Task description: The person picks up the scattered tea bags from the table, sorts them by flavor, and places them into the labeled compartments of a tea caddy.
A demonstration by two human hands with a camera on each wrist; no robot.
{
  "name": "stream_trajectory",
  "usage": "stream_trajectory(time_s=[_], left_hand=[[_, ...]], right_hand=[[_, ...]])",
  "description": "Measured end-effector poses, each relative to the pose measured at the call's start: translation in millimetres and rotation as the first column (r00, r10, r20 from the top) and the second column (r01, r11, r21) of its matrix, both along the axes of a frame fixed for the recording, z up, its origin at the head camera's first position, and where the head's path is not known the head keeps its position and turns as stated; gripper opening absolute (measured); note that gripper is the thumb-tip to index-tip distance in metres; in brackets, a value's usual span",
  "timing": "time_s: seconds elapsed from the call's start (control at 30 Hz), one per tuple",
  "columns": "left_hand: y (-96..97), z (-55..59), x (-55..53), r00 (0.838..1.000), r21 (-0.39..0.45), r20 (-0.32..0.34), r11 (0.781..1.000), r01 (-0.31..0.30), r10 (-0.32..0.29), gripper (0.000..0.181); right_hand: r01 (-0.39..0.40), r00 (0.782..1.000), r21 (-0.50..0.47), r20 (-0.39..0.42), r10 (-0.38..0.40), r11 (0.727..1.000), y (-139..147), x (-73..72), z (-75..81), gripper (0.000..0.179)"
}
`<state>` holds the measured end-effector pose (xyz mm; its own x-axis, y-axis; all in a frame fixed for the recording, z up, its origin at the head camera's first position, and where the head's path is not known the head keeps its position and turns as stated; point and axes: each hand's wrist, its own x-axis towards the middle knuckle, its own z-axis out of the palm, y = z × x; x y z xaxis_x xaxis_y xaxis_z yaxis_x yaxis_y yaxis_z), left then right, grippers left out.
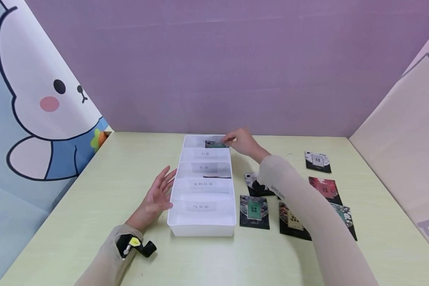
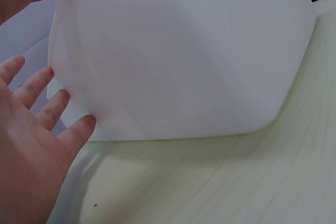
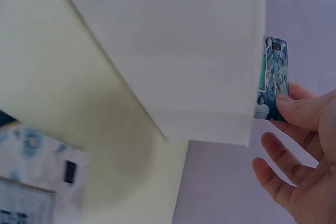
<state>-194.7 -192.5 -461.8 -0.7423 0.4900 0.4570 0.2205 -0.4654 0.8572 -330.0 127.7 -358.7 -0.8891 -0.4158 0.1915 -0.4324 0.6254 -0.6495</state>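
A long white box (image 1: 202, 230) with several labelled compartments stands on the table. At its far end my right hand (image 1: 244, 142) pinches a dark green tea packet (image 3: 276, 74) by the edge, between thumb and index finger. The packet is partly down inside the farthest compartment, so the box wall hides its lower part in the right wrist view. My left hand (image 1: 153, 202) rests against the left side of the box, fingers spread and fairly straight, thumb at the rim. Another dark packet (image 1: 217, 177) shows as a thin edge in the middle compartment.
Right of the box lie several tea packets: a green-labelled one (image 1: 254, 212), a yellow-labelled one (image 1: 292, 222), a red one (image 1: 327, 188) and a white-and-black one (image 1: 318, 161). My right sleeve (image 1: 307, 202) crosses over some. A purple backdrop (image 1: 214, 71) closes the far side.
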Motion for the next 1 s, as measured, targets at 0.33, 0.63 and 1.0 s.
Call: stream_trajectory(time_s=[0.33,0.63,1.0], left_hand=[[0.2,-0.1,-0.1,1.000,-0.001,0.003,1.000,-0.002,0.002,0.103],[0.4,-0.1,0.2,1.000,0.000,0.007,1.000,-0.001,0.001,0.103],[0.8,-1.2,-0.4,1.000,0.006,-0.003,1.000,0.000,0.000,0.103]], right_hand=[[-0.062,0.987,0.065,-0.143,0.071,0.996,1,3.9,-15.6,0.020],[-0.108,0.988,0.082,-0.100,0.116,0.991,5,4.3,-15.3,0.022],[-0.075,0.997,0.019,0.025,0.074,0.997,17,5.7,-5.4,0.027]])
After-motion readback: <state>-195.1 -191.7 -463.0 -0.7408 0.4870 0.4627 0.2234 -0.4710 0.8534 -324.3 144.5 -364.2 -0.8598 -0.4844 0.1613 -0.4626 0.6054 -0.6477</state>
